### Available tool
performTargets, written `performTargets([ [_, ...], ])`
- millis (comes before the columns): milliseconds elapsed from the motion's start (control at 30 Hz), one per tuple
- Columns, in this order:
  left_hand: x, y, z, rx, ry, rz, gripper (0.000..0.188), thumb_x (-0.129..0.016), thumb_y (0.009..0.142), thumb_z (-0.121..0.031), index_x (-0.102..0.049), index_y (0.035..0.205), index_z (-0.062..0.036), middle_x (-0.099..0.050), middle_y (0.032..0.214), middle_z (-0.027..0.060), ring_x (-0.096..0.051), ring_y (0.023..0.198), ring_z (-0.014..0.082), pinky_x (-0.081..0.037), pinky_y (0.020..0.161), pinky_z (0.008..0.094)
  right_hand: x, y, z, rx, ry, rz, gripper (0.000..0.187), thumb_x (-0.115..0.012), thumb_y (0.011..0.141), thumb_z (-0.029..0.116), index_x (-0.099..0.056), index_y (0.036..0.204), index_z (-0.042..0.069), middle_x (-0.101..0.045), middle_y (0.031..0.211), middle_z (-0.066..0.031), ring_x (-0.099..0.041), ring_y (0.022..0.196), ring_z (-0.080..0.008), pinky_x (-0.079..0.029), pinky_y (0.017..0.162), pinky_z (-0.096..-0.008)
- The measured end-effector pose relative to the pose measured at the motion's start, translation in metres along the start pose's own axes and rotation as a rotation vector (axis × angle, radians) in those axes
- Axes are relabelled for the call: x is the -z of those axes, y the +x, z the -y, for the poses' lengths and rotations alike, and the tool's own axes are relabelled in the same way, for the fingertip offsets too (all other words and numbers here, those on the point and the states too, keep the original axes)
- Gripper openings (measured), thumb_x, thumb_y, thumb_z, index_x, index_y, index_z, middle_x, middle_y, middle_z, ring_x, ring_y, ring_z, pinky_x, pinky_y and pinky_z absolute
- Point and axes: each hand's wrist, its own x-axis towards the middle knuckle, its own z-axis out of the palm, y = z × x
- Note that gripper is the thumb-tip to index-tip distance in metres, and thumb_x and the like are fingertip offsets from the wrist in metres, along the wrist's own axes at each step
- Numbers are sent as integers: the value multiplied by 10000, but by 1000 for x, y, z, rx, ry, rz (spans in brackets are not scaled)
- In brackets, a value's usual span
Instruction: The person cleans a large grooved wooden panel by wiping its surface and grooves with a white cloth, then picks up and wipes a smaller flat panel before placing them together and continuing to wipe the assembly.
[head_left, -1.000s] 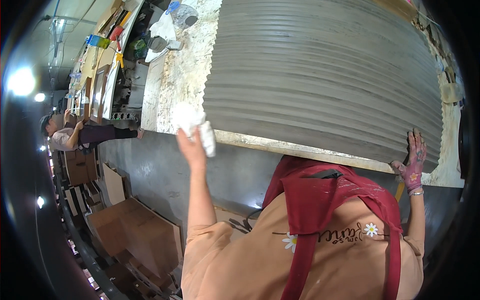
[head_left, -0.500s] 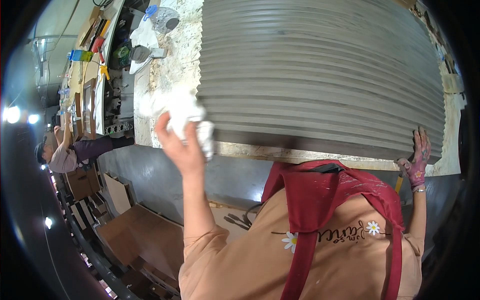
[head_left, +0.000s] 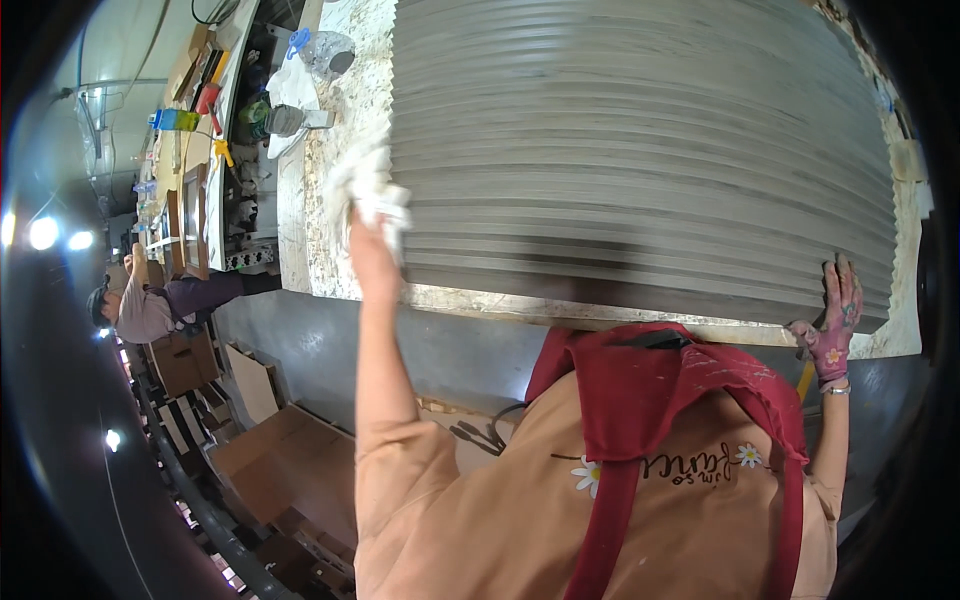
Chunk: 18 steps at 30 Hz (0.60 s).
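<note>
A large grey ribbed panel (head_left: pixel 640 170) lies on the worktable, its grooves running left to right. My left hand (head_left: pixel 374 250), bare, is closed on a crumpled white cloth (head_left: pixel 368 185) at the panel's left edge. Part of the cloth is smeared by motion and hides some of the fingers. At the panel's near right corner rests my right hand (head_left: pixel 838 318), in a pink patterned glove with greyish fingertips. Its fingers lie stretched out on the ribbed surface, with the thumb apart near the front edge.
The paint-stained tabletop (head_left: pixel 350 110) shows around the panel. Beyond its left side are a clear plastic jug (head_left: pixel 325 55) with a blue cap and a white rag (head_left: pixel 290 95). Another person (head_left: pixel 165 305) stands at a bench on the left. Cardboard (head_left: pixel 285 460) leans behind me.
My left hand has swept the cloth away from me, along the panel's left edge. My right hand keeps its place on the corner. The view has shifted slightly.
</note>
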Motion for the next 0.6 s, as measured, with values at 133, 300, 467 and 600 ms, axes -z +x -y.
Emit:
performTargets([
  [133, 21, -14, -56, -533, 271, -261, 308, -570, 897, -189, -600, 1105, 36, -610, 1055, 215, -588, 1009, 336, -465, 851, 400, 2, 0, 2, -4, -25, -8, 950, -407, 745, 793, -441, 1350, 62, -397, 1408, -210, -394, 1257, -418, -272, 1051, -513],
  [300, -71, -96, -118, -864, 259, 275, 377, -660, 739, -80, -569, 1098, -7, -583, 1096, 165, -564, 988, 348, -459, 839, 434, -2, 2, -3, 20, -6, -19, 976, -358, 744, 821, -436, 1353, 62, -397, 1411, -212, -374, 1283, -420, -248, 1062, -528],
  [467, -44, -49, -39, -709, 480, 8, 317, -586, 782, -40, -602, 1095, 12, -568, 1139, 185, -511, 1075, 358, -419, 907, 428, 7, 0, 3, -3, -6, -6, 975, -347, 751, 819, -431, 1353, 57, -408, 1400, -208, -387, 1271, -415, -258, 1057, -529],
  [600, 51, 10, 11, -423, 585, -193, 180, -570, 885, -126, -654, 979, 2, -618, 1012, 176, -599, 887, 331, -468, 782, 427, 5, 3, 2, 8, 28, -66, 939, -348, 769, 799, -435, 1350, 66, -419, 1391, -197, -396, 1263, -403, -261, 1058, -521],
])
